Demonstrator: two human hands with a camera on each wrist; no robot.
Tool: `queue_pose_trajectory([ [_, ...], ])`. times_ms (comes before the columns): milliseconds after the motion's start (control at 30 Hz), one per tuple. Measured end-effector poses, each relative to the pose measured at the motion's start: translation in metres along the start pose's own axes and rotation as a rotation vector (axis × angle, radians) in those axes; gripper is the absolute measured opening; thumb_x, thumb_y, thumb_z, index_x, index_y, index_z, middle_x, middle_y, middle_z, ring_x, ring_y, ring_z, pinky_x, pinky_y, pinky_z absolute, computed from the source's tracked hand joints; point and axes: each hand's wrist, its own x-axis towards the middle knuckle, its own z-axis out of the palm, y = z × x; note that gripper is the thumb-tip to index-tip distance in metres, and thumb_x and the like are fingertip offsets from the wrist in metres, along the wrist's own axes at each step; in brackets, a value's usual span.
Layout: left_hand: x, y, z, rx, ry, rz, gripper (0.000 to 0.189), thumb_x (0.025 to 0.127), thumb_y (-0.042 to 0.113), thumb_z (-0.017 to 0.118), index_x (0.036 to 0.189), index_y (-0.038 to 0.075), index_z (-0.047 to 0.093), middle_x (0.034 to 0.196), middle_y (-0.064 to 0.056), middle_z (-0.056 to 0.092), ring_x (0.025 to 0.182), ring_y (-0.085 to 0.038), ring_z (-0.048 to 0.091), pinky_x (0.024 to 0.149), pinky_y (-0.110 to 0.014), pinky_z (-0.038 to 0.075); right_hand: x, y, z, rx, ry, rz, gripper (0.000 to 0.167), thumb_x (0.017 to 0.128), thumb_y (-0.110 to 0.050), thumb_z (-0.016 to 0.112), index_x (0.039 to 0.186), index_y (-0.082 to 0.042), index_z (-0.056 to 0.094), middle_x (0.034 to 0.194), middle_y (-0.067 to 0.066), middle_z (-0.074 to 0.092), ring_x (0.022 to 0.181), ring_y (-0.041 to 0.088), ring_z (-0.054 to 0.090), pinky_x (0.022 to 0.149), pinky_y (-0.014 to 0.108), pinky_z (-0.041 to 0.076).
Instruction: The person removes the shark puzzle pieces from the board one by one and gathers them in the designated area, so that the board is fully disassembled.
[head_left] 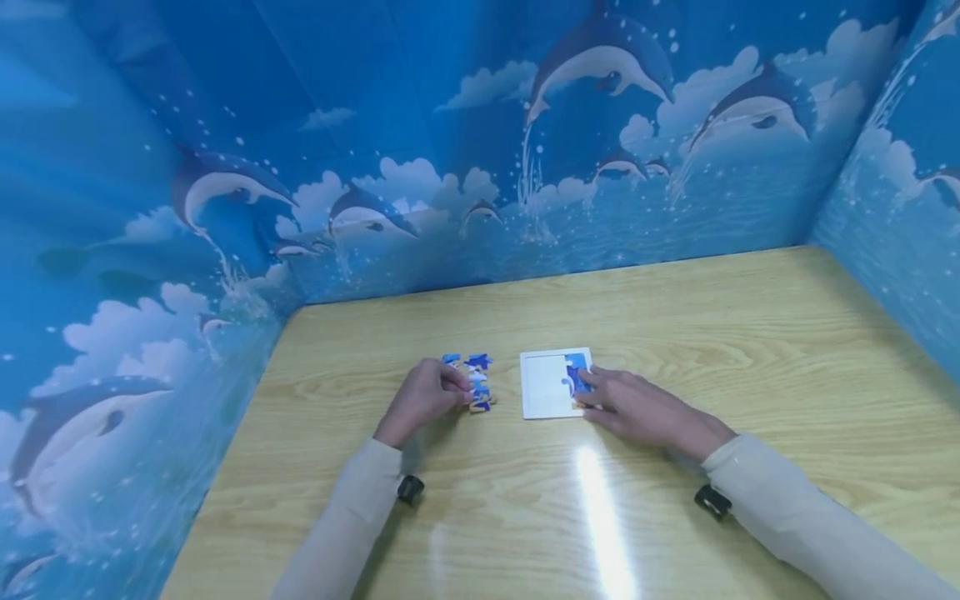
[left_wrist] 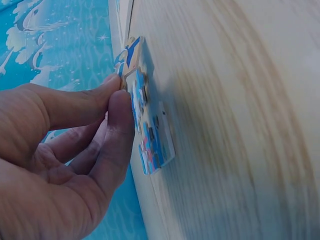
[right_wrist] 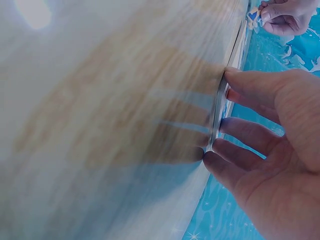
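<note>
My left hand (head_left: 427, 398) pinches a jigsaw puzzle piece (left_wrist: 131, 54) between thumb and forefinger, its other fingers curled in below. Loose puzzle pieces (head_left: 478, 362) with blue, white and orange print lie on the table under and beside that hand. To the right is a square white puzzle tray (head_left: 542, 387). Joined blue pieces (head_left: 574, 373) fill a strip along its right side, partly hidden by my right hand (head_left: 630, 404). That hand rests at the tray's right edge, thumb and fingertips touching the tray's rim (right_wrist: 217, 112), fingers spread and only slightly bent.
The wood-grain table (head_left: 675, 317) carries a bright light reflection in front of the tray. A blue curtain (head_left: 420, 125) printed with dolphins and clouds stands along the table's back and sides. Dark wrist devices (head_left: 411, 489) sit at both light sleeves.
</note>
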Motion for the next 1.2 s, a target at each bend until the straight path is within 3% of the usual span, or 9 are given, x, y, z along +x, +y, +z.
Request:
queue_pose_trajectory([
  [400, -0.0017, -0.0018, 0.0010, 0.086, 0.027, -0.018, 0.009, 0.080, 0.009, 0.086, 0.083, 0.011, 0.078, 0.076, 0.003, 0.070, 0.070, -0.012, 0.063, 0.064, -0.027, 0.052, 0.0007, 0.0024, 0.0016, 0.002, 0.010, -0.003, 0.031, 0.097, -0.014, 0.068, 0.126, -0.001, 0.068, 0.149, 0.027, 0.044, 0.137, 0.050, 0.041, 0.107, 0.061, 0.038],
  [700, -0.0025, -0.0035, 0.0038, 0.131, 0.035, 0.035, 0.009, 0.080, 0.011, 0.087, 0.084, 0.011, 0.079, 0.076, 0.003, 0.071, 0.069, -0.010, 0.063, 0.067, -0.028, 0.053, 0.0007, 0.0012, 0.0015, 0.007, 0.009, 0.005, 0.031, 0.097, -0.013, 0.068, 0.125, -0.001, 0.069, 0.149, 0.027, 0.045, 0.137, 0.050, 0.041, 0.107, 0.061, 0.039],
  [1200, -0.0005, 0.0051, 0.0051, 0.168, 0.023, 0.036, 0.009, 0.081, 0.013, 0.086, 0.086, 0.013, 0.079, 0.081, 0.004, 0.071, 0.075, -0.012, 0.062, 0.070, -0.029, 0.053, 0.0005, 0.0011, 0.0021, 0.013, 0.011, -0.005, 0.030, 0.097, -0.013, 0.068, 0.124, 0.000, 0.069, 0.149, 0.028, 0.044, 0.137, 0.052, 0.040, 0.107, 0.063, 0.037],
])
